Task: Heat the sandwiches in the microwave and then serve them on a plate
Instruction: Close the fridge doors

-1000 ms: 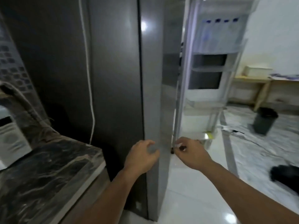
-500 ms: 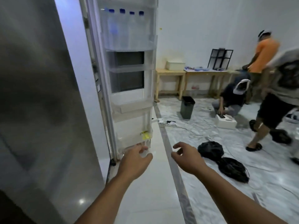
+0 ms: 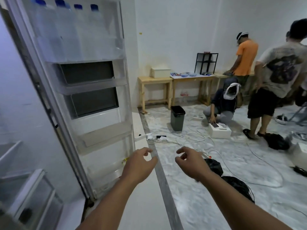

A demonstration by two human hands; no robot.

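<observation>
A: Where are the hands?

B: Both are out in front, low in the view. The left hand point(image 3: 138, 165) hangs just off the lower edge of the open fridge door point(image 3: 93, 97), fingers loosely curled, holding nothing. I cannot tell whether it touches the door. The right hand point(image 3: 191, 163) is beside it, apart from it, fingers also loosely bent and empty.

A: And the sandwiches?

B: None show. The door's top shelf holds bottles point(image 3: 69, 30) with blue caps, standing upright in a row. The shelves below look bare, apart from something small and yellow near the bottom. At far left, part of the fridge inside point(image 3: 25, 188) shows, with clear drawers; what is in them is too blurred to tell.

A: What else?

B: A dark bin point(image 3: 177, 117) stands on the covered floor, near wooden tables point(image 3: 174, 80) by the wall. Cables point(image 3: 191, 138) trail across the floor. Three people are at right: one crouches over a white box point(image 3: 219, 131), two stand. Black bags point(image 3: 232, 183) lie beyond the right hand.
</observation>
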